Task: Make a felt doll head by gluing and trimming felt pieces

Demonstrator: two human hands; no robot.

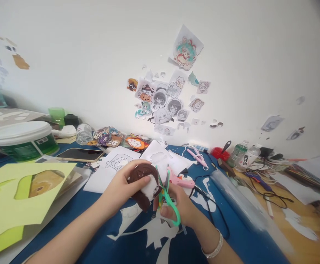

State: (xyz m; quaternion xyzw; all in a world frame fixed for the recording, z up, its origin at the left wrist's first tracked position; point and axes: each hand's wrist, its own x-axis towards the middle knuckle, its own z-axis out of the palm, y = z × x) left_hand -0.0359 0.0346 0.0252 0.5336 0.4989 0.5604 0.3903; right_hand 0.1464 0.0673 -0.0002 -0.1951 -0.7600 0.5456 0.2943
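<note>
A brown-and-white cutout (139, 175), which looks like a character's head with brown hair, is pinched in my left hand (129, 180), thumb across its front. My right hand (178, 205) grips green-handled scissors (171, 209) with its fingers through the loops. The scissor blades point up and stand at the right edge of the cutout, apparently touching it. Below both hands, white paper scraps (160, 234) lie on the blue mat (94, 234). Behind the cutout are white sheets (102, 179), one with a line drawing.
Yellow-green cut sheets (19, 205) lie at left, before a white-lidded tub (19, 141) and a phone (80, 154). A pink tool (180, 180) sits just behind my right hand. Clear plastic film (239, 201), a black cable (223, 216) and bottles (242, 156) are at right.
</note>
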